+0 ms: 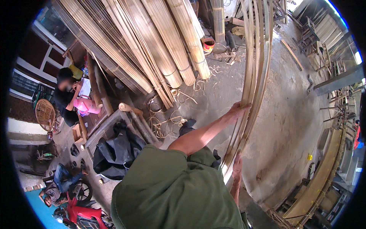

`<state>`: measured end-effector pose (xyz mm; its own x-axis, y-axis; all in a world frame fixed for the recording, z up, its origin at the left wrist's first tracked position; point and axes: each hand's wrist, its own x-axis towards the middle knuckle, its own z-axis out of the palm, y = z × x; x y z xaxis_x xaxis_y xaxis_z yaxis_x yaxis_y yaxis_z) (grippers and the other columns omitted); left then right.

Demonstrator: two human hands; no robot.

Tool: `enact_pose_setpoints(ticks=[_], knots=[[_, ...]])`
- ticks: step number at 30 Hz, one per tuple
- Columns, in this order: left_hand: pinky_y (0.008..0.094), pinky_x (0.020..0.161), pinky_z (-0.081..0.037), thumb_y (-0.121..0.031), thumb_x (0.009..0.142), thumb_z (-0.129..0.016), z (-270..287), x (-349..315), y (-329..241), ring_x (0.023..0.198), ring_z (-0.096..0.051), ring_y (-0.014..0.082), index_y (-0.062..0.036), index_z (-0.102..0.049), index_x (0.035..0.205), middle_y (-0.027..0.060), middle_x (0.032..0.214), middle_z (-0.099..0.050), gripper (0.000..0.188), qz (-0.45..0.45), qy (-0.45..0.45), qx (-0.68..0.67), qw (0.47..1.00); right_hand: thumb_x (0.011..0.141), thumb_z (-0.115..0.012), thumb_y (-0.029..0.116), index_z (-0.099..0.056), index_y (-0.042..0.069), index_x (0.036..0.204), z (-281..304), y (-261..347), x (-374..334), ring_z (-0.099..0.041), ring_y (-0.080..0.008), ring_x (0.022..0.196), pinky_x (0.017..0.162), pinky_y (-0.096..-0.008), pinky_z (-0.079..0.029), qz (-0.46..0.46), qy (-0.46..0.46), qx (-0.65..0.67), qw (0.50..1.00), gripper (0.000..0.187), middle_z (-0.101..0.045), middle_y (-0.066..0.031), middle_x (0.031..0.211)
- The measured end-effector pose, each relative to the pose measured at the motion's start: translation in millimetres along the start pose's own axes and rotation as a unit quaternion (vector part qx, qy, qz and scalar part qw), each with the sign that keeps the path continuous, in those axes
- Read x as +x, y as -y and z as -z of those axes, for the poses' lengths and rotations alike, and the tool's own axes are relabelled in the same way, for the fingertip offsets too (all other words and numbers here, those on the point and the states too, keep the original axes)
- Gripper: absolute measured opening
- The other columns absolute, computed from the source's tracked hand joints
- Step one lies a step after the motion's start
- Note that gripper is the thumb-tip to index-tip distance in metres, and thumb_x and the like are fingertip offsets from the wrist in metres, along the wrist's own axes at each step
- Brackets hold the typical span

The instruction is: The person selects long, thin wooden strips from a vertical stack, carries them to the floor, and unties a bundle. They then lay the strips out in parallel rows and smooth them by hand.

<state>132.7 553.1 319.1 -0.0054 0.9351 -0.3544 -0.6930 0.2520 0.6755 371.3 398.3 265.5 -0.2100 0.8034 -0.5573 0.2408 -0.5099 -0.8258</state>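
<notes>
Several long, thin bamboo strips run in a loose bundle from the top of the view down along my right side, bending a little. My left arm reaches across to the right, and my left hand is closed round the strips at about their middle. Lower down, close to my body, my right hand is closed on the same bundle, its fingers partly hidden. Above my left hand the strips fan slightly apart. Their lower ends pass behind my green shirt.
Large bamboo bundles lean at the upper left, with curled shavings at their feet. A bamboo bench holds a black bag. A red bucket stands farther off. Two people and a red motorbike are at left; a long rack at right.
</notes>
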Motion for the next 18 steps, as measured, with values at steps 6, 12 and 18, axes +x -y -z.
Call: enact_pose_setpoints(ticks=[6,12,18], knots=[[0.0438,0.079,-0.056,-0.022,0.093,-0.061,11.1,3.6,1.9,0.091,-0.065,0.0265,-0.0042,-0.058,0.112,0.0118,0.104,-0.065,0.026,0.012,0.073,-0.163,0.984,0.101,-0.046,0.035,-0.060,0.006,0.098,-18.6,12.0,-2.0,-0.038,-0.0044,0.070,0.062,-0.0222,-0.032,0.175,-0.052,-0.003,0.983,0.032,-0.047,0.0069,0.077],[0.0491,0.097,-0.046,-0.033,0.093,-0.059,8.0,-3.7,-18.8,0.111,-0.056,0.0327,-0.0050,-0.049,0.121,0.0176,0.119,-0.056,0.041,0.009,0.167,-0.154,0.974,0.102,-0.046,0.029,-0.056,0.008,0.085,-16.1,26.1,-2.0,-0.037,-0.0024,0.067,0.058,-0.0212,-0.031,0.209,-0.091,0.023,0.973,0.028,-0.045,0.0096,0.073],[0.0527,0.101,-0.044,-0.033,0.094,-0.058,-30.8,-15.7,-38.2,0.117,-0.053,0.0363,-0.0058,-0.044,0.128,0.0209,0.128,-0.052,0.045,0.030,0.213,-0.139,0.967,0.102,-0.046,0.029,-0.049,0.007,0.076,-10.3,53.6,-27.6,-0.033,-0.0035,0.064,0.054,-0.0228,-0.028,0.224,-0.165,0.018,0.960,0.034,-0.037,0.0097,0.068]])
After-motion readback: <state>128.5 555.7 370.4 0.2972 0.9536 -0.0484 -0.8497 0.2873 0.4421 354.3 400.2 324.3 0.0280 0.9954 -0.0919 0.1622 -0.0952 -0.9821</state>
